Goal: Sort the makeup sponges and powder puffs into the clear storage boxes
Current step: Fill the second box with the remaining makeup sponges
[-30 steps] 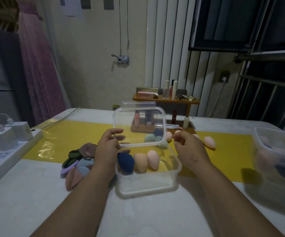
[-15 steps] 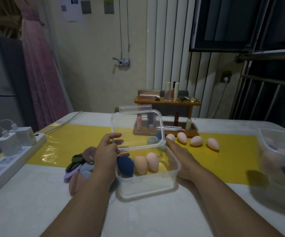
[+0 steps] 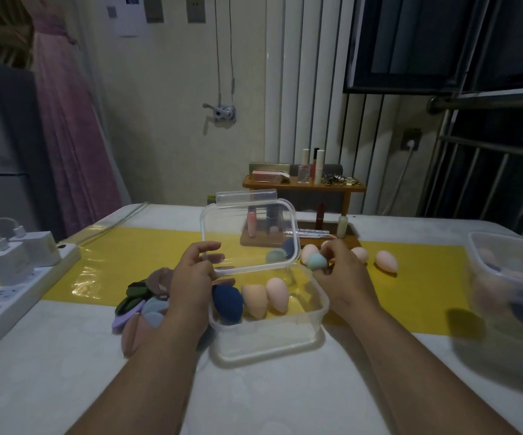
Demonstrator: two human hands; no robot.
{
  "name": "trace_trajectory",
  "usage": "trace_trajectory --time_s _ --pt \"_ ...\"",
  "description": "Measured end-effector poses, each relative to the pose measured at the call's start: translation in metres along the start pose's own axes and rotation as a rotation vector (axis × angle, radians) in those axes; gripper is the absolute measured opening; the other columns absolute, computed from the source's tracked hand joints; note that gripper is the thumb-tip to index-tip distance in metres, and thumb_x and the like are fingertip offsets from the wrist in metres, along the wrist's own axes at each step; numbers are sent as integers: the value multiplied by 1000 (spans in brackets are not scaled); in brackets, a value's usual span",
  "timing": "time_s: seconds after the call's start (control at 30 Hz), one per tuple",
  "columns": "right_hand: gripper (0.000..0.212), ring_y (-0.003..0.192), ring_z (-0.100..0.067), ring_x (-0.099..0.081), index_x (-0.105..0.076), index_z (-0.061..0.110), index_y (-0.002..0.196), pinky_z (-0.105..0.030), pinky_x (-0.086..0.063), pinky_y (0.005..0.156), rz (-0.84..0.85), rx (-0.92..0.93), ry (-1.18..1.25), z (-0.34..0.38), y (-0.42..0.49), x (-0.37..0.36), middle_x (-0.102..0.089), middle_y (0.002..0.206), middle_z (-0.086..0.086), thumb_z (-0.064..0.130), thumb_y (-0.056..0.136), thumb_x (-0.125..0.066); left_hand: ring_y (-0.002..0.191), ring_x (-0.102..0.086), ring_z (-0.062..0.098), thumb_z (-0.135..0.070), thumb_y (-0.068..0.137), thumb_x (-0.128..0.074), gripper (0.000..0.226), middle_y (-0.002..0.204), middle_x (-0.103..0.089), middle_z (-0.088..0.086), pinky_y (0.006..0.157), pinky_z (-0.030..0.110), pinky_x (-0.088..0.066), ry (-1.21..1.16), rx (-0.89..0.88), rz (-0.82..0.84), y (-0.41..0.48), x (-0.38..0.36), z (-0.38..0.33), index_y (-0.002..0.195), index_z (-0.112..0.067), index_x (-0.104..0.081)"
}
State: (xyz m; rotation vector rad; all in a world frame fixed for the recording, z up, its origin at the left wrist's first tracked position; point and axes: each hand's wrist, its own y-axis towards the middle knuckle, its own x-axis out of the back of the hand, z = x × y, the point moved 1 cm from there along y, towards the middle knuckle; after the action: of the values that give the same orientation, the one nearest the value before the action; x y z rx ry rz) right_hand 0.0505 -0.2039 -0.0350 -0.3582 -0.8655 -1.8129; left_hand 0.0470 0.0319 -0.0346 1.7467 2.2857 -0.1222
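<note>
A clear storage box sits in front of me with a navy sponge, an orange sponge and a pink sponge inside. My left hand grips the lower left edge of its raised clear lid. My right hand pinches a light blue sponge just above the box's far right corner. Pink sponges lie on the yellow mat behind it. A pile of flat powder puffs lies left of the box, partly hidden by my left wrist.
A second clear box holding sponges stands at the right edge. A white power strip with chargers lies at the left. A wooden cosmetics rack stands behind the mat.
My right hand went out to the sponges behind the box and came back holding a light blue one above the box's far right corner. The left hand kept the lid up.
</note>
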Motion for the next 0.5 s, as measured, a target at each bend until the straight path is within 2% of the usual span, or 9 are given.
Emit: trace_trajectory --time_s 0.13,0.27,0.43,0.5 --pt "32 91 -25 -57 -58 25 116 -33 -45 71 -60 41 87 4 -2 12 -58 105 -2 10 88 -60 111 -56 37 20 80 -30 54 107 -57 13 69 42 -58 0 6 2 0 -2 0 97 -17 -65" --pt "20 75 -7 -57 -57 27 108 -25 -39 56 -71 -10 179 8 -4 23 -64 96 2 16 91 -59 110 -56 37 19 80 -31 53 107 -57 13 68 42 -58 3 0 6 -1 -3 0 97 -17 -65" --pt "21 82 -6 -57 -61 30 104 -24 -44 65 -44 98 188 24 -8 29 -59 105 7 19 87 -63 111 -56 39 20 80 -31 53 106 -58 14 65 40 -57 -10 0 8 -3 -4 0 97 -17 -65" --pt "23 80 -5 -55 -62 32 107 -23 -43 64 24 129 146 31 -11 29 -60 101 11 20 87 -63 111 -56 40 19 80 -31 53 107 -58 14 66 40 -57 -12 6 5 -3 -5 0 97 -17 -65"
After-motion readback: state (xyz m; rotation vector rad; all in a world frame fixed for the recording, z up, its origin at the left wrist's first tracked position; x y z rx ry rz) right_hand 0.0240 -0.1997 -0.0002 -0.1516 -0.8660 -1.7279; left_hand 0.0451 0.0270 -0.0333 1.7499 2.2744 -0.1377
